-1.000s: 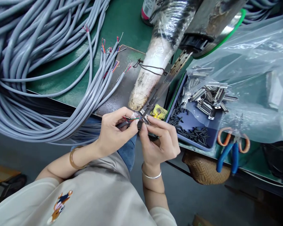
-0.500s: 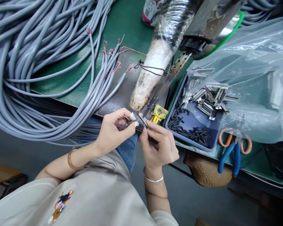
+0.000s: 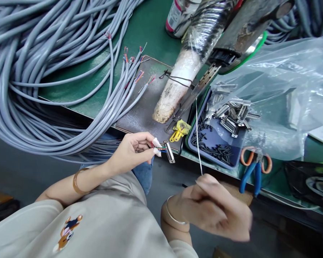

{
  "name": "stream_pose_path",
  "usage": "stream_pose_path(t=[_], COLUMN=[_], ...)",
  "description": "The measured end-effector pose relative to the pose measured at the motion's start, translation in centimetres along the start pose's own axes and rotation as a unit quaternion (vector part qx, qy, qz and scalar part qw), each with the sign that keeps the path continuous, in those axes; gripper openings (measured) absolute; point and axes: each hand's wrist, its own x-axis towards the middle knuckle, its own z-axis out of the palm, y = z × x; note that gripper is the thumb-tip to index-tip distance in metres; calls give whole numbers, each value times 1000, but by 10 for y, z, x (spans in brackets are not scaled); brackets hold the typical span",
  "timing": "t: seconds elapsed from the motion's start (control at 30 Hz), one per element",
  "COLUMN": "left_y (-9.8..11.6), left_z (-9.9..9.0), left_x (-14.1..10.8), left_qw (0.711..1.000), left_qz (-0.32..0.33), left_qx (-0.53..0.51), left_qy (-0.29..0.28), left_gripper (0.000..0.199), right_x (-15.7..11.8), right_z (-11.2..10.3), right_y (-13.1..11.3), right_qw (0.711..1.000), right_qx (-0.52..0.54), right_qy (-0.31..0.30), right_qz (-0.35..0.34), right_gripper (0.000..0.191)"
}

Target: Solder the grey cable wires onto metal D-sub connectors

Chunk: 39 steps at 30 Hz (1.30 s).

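Green tabletop (image 3: 150, 32) stretches behind the blue tray (image 3: 215, 163), with grey cables (image 3: 5, 79) heaped well to its left and a dark plate (image 3: 140, 107) just left of it. Left of the tray and nearer the body, the left hand (image 3: 134, 148) pinches thin coloured wires (image 3: 162, 149) between fingertips in white covers. Just beyond that pinch, at the wires' ends, sits a metal connector (image 3: 169, 152), tilted, near the tray's left front corner. Below the tray's front edge is the right hand (image 3: 218, 209), smeared by motion (its fingers are hard to read); a thin white strand (image 3: 198, 139) reaches it from above, but whether it is gripped I cannot tell.

Inside the tray, short black pieces (image 3: 220, 154) cover much of the left and front, while loose connectors (image 3: 235, 116) pile up toward the back right, partly beneath a clear plastic bag (image 3: 280, 79). Blue-handled pliers (image 3: 250, 177) lie right of the tray; a yellow piece (image 3: 181, 129) sits just left.
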Motion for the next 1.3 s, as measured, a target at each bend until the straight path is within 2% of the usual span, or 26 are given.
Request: stream_pose_path(t=[0.03, 0.13, 0.23, 0.43, 0.5, 0.6, 0.67, 0.73, 0.87, 0.93, 1.1, 1.3], left_y=[0, -3, -5, -9, -12, -16, -17, -17, -14, -12, -12, -18], left_z=[0, 1, 2, 1, -1, -4, -5, -6, -4, -4, -9, -20], left_x=[-1, -3, -5, -7, -8, -8, -8, -8, -8, -8, -3, 2], left_qw=[1000, 1000, 1000, 999, 997, 990, 987, 989, 998, 1000, 998, 993], left_qz=[-2, 5, 20, 37, 59, 95, 106, 99, 49, 24, -27, -26], left_qx=[1, 1, 1, 28, 55, 104, 117, 100, 45, 18, -45, -83], left_qy=[-2, -13, -23, 0, 13, 28, 37, 37, 19, 9, -32, -84], left_gripper=[22, 22, 19, 23, 20, 18, 19, 20, 22, 27, 37, 36], right_x=[4, 22, 33, 28, 25, 20, 18, 17, 21, 23, 23, 23], right_z=[5, 24, 37, 43, 45, 49, 49, 48, 41, 39, 37, 35], right_y=[-5, -12, -11, -7, -8, -10, -10, -8, -3, -2, -3, -9], right_qw=[999, 995, 990, 992, 996, 999, 994, 994, 1000, 999, 999, 999], right_qx=[-4, 34, 69, 59, 40, -11, -30, -13, 13, 11, 19, 22], right_qy=[33, -23, -69, -53, -44, -32, -57, -73, 6, 14, -19, -13], right_qz=[14, 89, 99, 98, 73, -29, -88, -86, 10, 28, -18, -48], right_gripper=[23, 13, 6, 5, 6, 14, 18, 18, 23, 27, 31, 25])
